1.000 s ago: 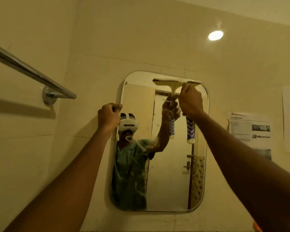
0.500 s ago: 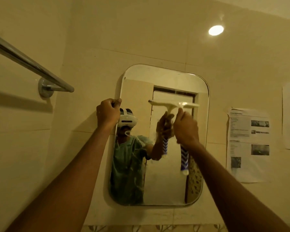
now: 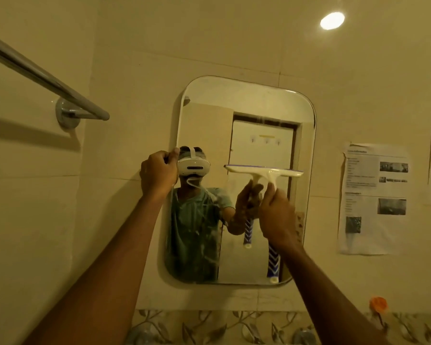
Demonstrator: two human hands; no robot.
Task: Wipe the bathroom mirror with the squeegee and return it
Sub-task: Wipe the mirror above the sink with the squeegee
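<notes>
Against the glass at mid-height, head view: holding squeegee (image 3: 265, 173) blade level on right half of bathroom mirror (image 3: 246, 105), blue-and-white handle hanging down toward lower rim. Gripping handle just under the blade neck with right hand (image 3: 278, 215), fingers wrapped fully round it. Clamping mirror's left edge with left hand (image 3: 157, 174), thumb over front rim, fingers curled, nothing else held. Probably steadying the panel.

Progress, as a judgement: looks mid-stroke, roughly halfway down right column. Glass above blade reads clean, door reflection sharp. White streaks and smears on lower left part, across reflected green shirt; reckon that zone not wiped yet. Below blade on right: can't tell wet or dry.

Left to do: finish this pull to bottom rim, cover left column, then return squeegee. No hook or holder in view, so return spot unknown.

Elsewhere: towel bar (image 3: 47, 78) upper left on side wall, printed notices (image 3: 373, 197) taped right of mirror, orange item (image 3: 378, 304) low right, leaf-pattern tile border (image 3: 209, 324) under mirror.
</notes>
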